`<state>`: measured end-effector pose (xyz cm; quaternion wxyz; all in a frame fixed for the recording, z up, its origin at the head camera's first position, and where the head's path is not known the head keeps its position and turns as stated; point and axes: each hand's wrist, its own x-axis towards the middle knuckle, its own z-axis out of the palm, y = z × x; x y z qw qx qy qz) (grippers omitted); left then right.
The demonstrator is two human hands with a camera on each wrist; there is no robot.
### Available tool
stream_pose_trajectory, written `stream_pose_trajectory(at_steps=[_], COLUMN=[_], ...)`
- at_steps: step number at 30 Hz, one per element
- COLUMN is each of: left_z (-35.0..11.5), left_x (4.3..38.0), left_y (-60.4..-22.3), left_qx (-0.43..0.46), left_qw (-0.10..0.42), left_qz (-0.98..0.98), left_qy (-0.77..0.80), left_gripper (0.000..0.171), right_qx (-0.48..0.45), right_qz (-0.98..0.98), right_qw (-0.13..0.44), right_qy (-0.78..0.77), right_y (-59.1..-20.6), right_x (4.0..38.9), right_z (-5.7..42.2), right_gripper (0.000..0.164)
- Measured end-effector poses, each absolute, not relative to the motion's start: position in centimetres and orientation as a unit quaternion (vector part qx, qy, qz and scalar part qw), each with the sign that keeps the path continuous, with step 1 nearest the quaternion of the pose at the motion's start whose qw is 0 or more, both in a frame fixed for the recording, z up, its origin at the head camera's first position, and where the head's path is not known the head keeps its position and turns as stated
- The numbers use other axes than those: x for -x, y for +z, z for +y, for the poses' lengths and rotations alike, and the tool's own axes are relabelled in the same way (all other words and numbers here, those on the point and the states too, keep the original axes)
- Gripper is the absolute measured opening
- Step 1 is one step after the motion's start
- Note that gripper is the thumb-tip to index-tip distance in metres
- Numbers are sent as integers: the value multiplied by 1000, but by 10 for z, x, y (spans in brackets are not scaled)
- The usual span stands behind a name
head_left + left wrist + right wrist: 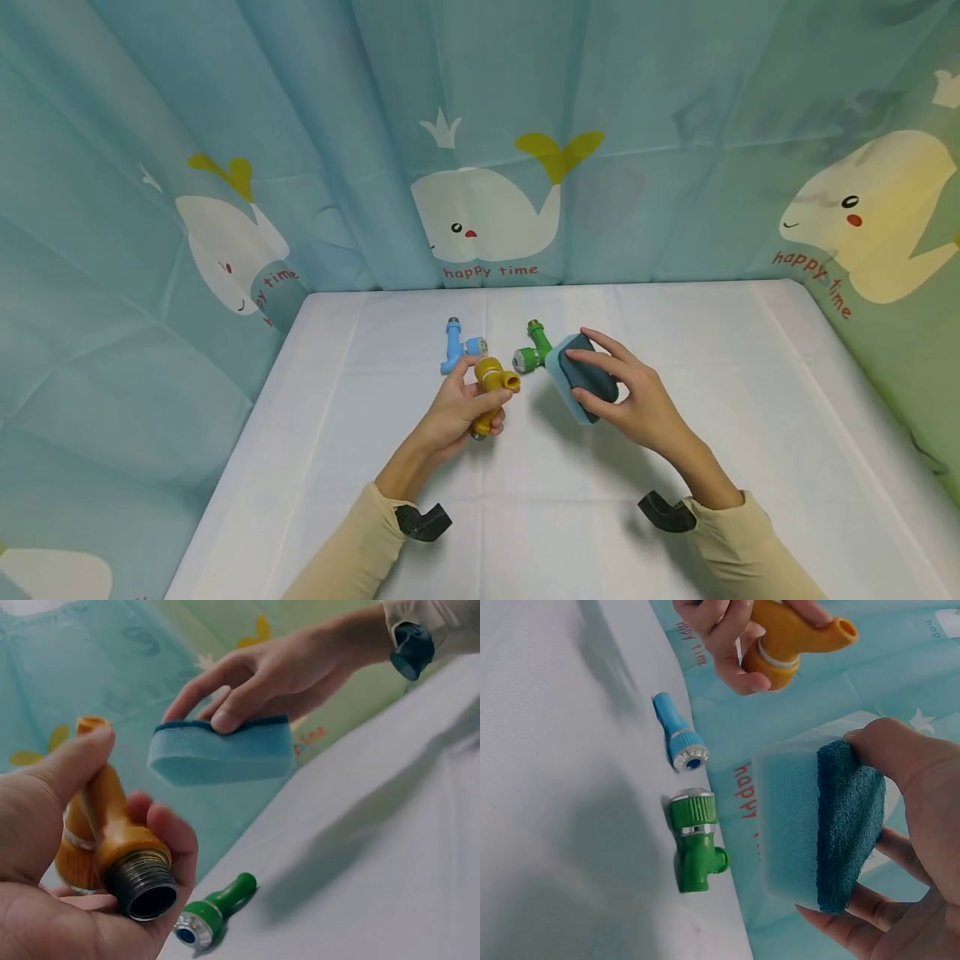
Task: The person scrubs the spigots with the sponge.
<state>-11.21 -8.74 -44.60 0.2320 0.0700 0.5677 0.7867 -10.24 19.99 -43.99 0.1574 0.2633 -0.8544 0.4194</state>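
Note:
My left hand [457,412] grips a yellow plastic faucet [491,377] above the table; its black threaded end [146,889] faces the camera in the left wrist view. To the right, my right hand [637,400] pinches a sponge [588,371] by its dark blue scouring side, fingers spread over it. The light blue foam [787,817] faces left, toward the faucet, with a gap between the two. Beyond the hands a green faucet [534,354] lies on the table, partly covered by the sponge in the head view. A blue faucet [456,346] lies left of it.
A white cloth covers the table [337,467]. Around its back and sides hangs a blue-green curtain [337,100] printed with whales and lettering. Black straps [423,523] sit on both wrists over beige sleeves [352,550].

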Motion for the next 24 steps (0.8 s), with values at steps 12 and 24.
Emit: stream_pose_trajectory(at_steps=[12, 24], left_z=[-86, -91], left_x=[110, 108], left_y=[-443, -440], left_qx=[-52, -96], left_qw=[294, 353], left_qz=[483, 418], left_qy=[823, 831], left_gripper=[30, 72], right_qx=[-261, -254], right_qz=[-858, -858], right_qw=[156, 165], right_qy=[414, 416], right_y=[-444, -440], right_x=[100, 98], right_z=[202, 207], right_gripper=[55, 56])
